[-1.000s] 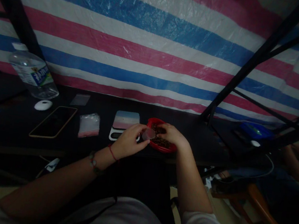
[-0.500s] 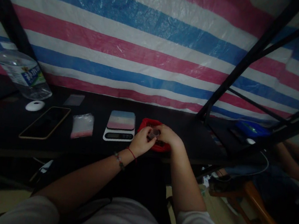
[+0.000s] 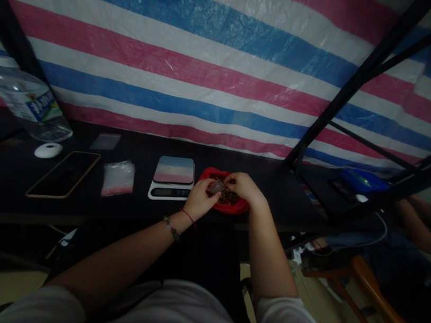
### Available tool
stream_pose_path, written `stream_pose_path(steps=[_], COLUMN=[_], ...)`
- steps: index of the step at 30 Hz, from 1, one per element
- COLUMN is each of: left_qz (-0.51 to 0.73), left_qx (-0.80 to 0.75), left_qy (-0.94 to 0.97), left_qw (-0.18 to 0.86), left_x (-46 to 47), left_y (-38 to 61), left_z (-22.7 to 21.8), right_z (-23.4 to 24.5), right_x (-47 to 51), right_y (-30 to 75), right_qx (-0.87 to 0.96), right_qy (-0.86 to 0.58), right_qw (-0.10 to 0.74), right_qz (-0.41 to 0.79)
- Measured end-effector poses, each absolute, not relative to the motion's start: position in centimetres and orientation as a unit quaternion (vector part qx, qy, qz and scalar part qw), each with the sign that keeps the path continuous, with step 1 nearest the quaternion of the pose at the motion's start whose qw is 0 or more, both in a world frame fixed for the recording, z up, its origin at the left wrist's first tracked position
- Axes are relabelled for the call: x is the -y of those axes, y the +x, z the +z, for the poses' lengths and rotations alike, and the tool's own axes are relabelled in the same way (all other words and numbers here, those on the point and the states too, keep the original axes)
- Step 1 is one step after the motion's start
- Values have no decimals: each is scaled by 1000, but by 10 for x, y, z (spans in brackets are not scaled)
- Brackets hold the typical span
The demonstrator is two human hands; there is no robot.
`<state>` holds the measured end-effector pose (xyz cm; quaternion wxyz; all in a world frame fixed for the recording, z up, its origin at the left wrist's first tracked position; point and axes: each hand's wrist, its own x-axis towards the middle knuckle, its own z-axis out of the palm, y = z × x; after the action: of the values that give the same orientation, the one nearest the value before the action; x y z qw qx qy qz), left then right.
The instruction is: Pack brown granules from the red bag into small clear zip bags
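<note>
My left hand (image 3: 202,198) is closed on a small clear plastic bag (image 3: 216,187), held over the left part of a red bag (image 3: 241,208) with a wide-open mouth. Loose brown bits (image 3: 229,198) fill the red bag; they are too small to name. Over its far side is my right hand (image 3: 242,184), its fingertips pinched together just right of the clear bag. What they hold, if anything, is hidden. A white kitchen scale (image 3: 173,177) with a striped top stands left of the red bag.
Left of the scale lie a pack of zip bags (image 3: 118,179), a single flat bag (image 3: 105,141), a phone (image 3: 63,175) and a white oval object (image 3: 48,150). A large bottle (image 3: 33,104) stands behind them. At right are a metal frame post (image 3: 336,101) and another person's arm (image 3: 421,225).
My right hand has drawn back from the clear bag's mouth, leaving more brown bits visible. The clear bag has tipped slightly and moved left in my left hand.
</note>
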<state>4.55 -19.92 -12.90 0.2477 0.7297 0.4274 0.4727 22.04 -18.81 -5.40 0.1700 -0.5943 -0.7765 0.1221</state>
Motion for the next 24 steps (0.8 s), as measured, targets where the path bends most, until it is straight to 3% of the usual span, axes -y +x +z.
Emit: stream_pose_path(steps=[7, 24], left_qz=[467, 465], left_qx=[-435, -438], left_qy=[733, 722], left_qw=[234, 265], left_x=[201, 199], left_y=[45, 45], left_z=[-125, -128], right_z=[-42, -36], right_x=[192, 196], right_y=[210, 192], right_qx=[779, 799], right_qy=[-560, -547], right_qw=[264, 222], right_qz=[104, 110])
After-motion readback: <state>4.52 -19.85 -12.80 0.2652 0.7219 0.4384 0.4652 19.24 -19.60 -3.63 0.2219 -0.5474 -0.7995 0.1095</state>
